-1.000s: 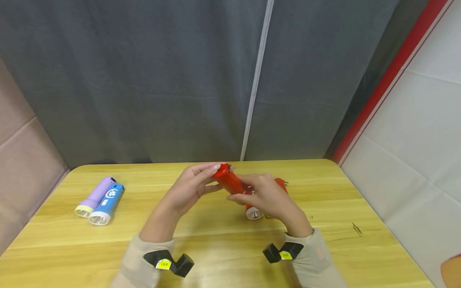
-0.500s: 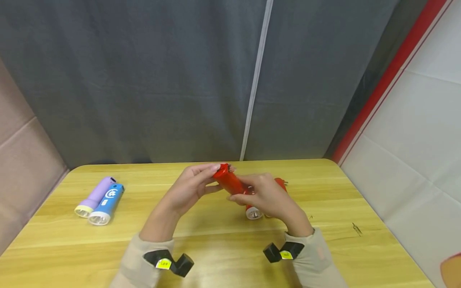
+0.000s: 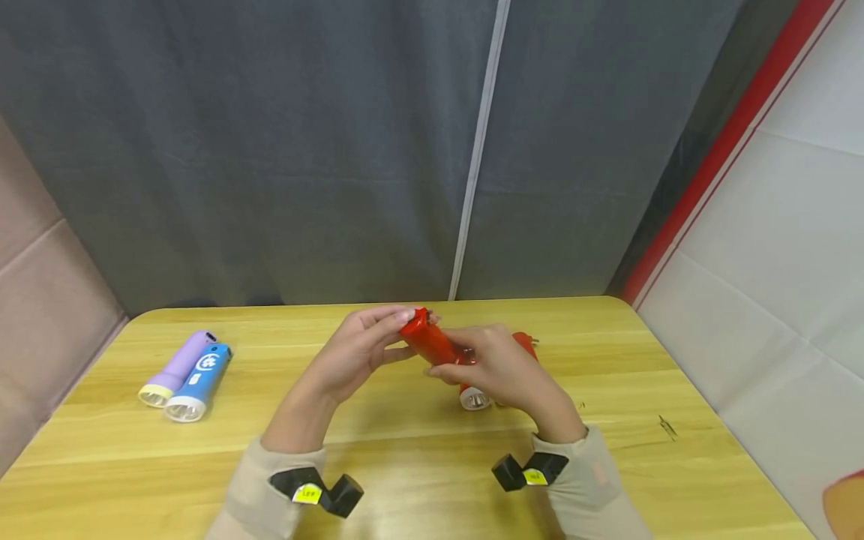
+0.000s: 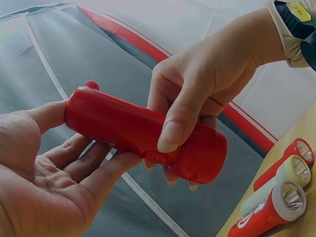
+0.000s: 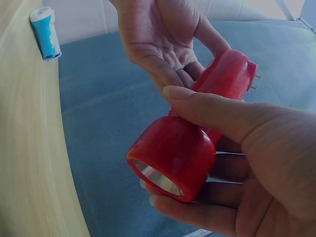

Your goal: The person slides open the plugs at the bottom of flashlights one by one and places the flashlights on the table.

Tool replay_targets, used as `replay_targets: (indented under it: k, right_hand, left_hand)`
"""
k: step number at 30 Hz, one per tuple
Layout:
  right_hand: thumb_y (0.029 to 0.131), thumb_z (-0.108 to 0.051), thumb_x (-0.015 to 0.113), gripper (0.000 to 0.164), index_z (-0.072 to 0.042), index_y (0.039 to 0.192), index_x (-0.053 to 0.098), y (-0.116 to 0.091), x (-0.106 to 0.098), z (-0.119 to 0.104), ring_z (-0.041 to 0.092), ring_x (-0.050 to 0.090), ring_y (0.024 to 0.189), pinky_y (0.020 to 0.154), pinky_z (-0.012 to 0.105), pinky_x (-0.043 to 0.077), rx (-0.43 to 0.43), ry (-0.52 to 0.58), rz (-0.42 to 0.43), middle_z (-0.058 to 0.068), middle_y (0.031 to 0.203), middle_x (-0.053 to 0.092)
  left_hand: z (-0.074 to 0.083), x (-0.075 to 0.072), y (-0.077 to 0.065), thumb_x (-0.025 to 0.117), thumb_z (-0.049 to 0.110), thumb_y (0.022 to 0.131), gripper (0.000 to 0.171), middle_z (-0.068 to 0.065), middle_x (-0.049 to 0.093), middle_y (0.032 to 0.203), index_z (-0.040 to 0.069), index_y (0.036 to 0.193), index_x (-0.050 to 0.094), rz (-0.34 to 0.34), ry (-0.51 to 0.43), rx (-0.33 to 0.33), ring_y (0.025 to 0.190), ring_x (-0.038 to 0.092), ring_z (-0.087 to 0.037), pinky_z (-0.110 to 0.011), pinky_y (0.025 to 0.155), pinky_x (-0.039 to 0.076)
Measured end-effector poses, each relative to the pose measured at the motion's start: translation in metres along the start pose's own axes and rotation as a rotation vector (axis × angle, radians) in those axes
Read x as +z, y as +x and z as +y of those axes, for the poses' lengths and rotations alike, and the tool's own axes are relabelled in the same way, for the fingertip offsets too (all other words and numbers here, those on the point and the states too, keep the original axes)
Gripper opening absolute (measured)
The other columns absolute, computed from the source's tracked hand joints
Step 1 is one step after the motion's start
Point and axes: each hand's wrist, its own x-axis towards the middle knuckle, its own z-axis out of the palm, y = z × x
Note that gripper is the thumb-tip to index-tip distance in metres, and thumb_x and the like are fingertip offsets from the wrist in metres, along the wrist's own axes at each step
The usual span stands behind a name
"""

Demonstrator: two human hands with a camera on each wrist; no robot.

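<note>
A red flashlight point(image 3: 430, 339) is held up above the table between both hands. My left hand point(image 3: 354, 354) pinches its tail end, thumb at the end and fingertips along the body. My right hand point(image 3: 502, 369) grips it near the wide head, thumb across the neck, as the left wrist view shows. The lens point(image 5: 158, 177) faces down and away from the tail in the right wrist view. Two thin metal prongs point(image 5: 255, 82) stick out of the tail. Whether the lamp is lit, I cannot tell.
Behind my right hand lie a red flashlight with a white rim point(image 4: 261, 217), a pale green one point(image 4: 261, 195) and another red one point(image 4: 271, 173). At the table's left are a purple flashlight point(image 3: 181, 364) and a blue one point(image 3: 205, 379). A grey curtain point(image 3: 270, 165) hangs behind.
</note>
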Motion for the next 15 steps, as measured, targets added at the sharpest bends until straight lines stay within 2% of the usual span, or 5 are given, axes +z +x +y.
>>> replay_targets:
  k: [7,15]
  right_hand:
    - [0.085,-0.031,0.082,0.031,-0.015,0.110,0.075,-0.0001,-0.0007,0.0004,0.004,0.066,0.074,0.069,0.018,0.056,-0.003,-0.003,-0.004,-0.003,0.093,0.077]
    - [0.085,-0.031,0.082,0.030,-0.015,0.109,0.075,-0.0007,-0.0016,0.0005,0.004,0.066,0.073,0.069,0.018,0.056,0.007,0.009,-0.016,-0.003,0.093,0.077]
  left_hand:
    - [0.0004,0.0006,0.0002,0.052,0.021,0.105,0.040,-0.002,0.072,0.125,-0.005,0.134,0.058,-0.003,0.004,-0.011,0.119,0.067,-0.016,-0.047,0.107,0.053]
    - [0.0000,0.0020,0.0005,0.054,0.022,0.105,0.040,-0.002,0.072,0.124,-0.005,0.133,0.059,0.003,0.007,-0.015,0.119,0.067,-0.016,-0.048,0.106,0.053]
